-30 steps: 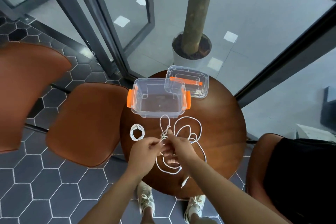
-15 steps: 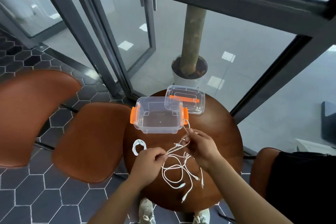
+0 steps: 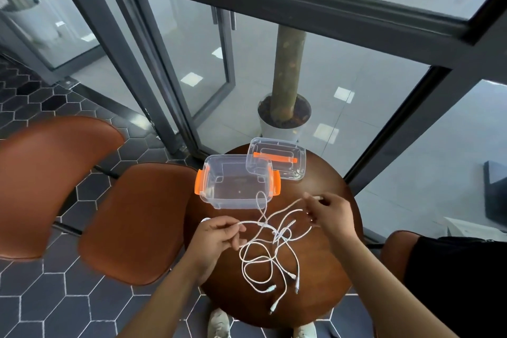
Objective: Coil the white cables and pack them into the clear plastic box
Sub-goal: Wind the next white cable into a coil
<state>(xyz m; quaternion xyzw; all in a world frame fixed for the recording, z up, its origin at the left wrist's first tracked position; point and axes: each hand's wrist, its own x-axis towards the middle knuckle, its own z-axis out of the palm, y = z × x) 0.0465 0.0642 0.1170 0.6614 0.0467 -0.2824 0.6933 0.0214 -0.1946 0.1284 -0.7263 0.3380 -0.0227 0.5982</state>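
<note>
A: Cable axis?
B: Tangled white cables [image 3: 278,233] on the table [image 3: 323,291]; one strand runs left-right between the hands. The left hand [image 3: 219,236] pinches it, the right hand [image 3: 329,214] pinches its end.
A: Box?
B: One clear plastic box [image 3: 233,181], open, beyond the hands, nearer the left. Cable count: cannot tell.

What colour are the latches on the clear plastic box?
Orange latches, clearest in the head view.

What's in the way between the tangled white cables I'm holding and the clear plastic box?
Nothing visible. The clear plastic box with orange latches sits open just beyond the tangled white cables, held in the left hand and right hand; its clear lid lies off at its far right corner.
</note>
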